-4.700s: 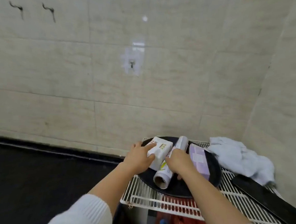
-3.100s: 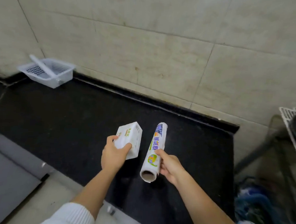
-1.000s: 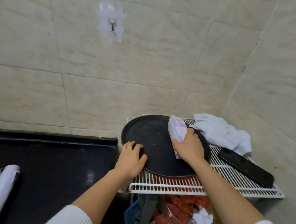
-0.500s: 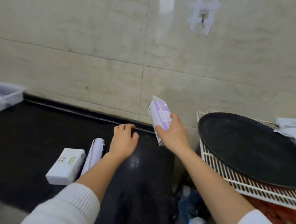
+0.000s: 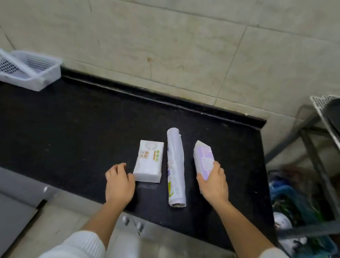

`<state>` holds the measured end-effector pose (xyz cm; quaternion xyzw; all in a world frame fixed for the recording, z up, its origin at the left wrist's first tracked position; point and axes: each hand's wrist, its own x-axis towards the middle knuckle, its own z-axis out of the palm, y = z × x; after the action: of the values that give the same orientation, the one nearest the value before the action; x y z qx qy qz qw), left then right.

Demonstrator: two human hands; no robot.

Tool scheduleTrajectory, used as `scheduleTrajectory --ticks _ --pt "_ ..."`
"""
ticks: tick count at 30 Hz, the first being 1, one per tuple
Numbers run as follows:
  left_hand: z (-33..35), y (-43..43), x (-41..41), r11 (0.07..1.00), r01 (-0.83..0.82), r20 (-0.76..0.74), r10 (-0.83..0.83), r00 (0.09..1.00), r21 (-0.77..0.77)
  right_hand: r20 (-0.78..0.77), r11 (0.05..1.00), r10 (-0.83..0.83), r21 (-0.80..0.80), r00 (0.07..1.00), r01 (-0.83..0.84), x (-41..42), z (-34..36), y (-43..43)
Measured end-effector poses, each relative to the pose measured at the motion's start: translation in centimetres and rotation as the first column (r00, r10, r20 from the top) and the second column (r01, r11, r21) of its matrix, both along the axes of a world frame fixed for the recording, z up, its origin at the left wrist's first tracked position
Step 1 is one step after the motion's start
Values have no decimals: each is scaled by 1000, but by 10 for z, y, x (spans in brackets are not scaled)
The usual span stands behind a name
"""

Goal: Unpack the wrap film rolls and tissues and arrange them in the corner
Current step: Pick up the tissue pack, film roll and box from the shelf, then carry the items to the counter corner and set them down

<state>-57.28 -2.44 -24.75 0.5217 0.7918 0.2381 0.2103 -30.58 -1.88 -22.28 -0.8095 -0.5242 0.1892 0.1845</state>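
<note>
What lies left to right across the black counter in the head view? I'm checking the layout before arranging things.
White perforated plastic basket → left hand → white rectangular tissue pack → wrap film roll lying flat → purple tissue pack in the right hand's grip → white wire rack.

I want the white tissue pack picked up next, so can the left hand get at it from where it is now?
Probably yes. The left hand is open beside the white tissue pack, touching its near corner, with nothing between them; the wrap film roll lies on the pack's far side.
</note>
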Motion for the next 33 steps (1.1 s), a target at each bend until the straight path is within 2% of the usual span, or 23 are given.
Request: scheduleTrajectory --ticks 4,7,9,11,13,15,17,19,21,23,25,28,33 --pt "-27 -1 -6 987 79 -43 -86 995 -143 30 999 -40 -10 999 40 -6 -23 -6" --pt "-38 -6 -7 979 112 -118 -133 984 -169 98 997 -62 -31 993 65 -9 -30 -2" --pt "-41 -10 -9 981 121 -110 -138 984 -149 160 997 -72 -7 984 74 -11 -28 2" --pt "-40 -9 -12 990 90 -33 -94 995 -105 188 993 -74 100 979 55 -16 -21 6" --pt "-32 0 -12 998 -38 116 43 992 -48 170 976 -13 215 985 -24 -24 -11 13" --pt "-19 12 -6 984 -176 284 173 943 -16 71 957 107 263 992 -122 -36 -1 21" --pt "-7 22 3 982 -186 355 161 921 38 -114 967 187 193 976 -163 -52 5 29" --pt "3 26 14 992 -50 294 14 956 115 -222 987 159 69 962 -148 -66 5 37" --pt "6 29 27 990 121 163 -132 978 72 -228 993 94 -51 969 -109 -74 1 44" --pt "6 31 37 977 202 106 -195 975 -65 -195 983 14 -175 981 -49 -76 -4 51" --pt "5 34 44 961 205 107 -188 976 -184 -262 965 -70 -262 963 -1 -73 -10 57" --pt "5 40 48 935 208 95 -188 978 -287 -423 956 -112 -292 899 -18 -69 -17 61" --pt "7 46 31 953 179 145 -146 979 -246 -520 954 -139 -300 843 -27 -69 -19 69"
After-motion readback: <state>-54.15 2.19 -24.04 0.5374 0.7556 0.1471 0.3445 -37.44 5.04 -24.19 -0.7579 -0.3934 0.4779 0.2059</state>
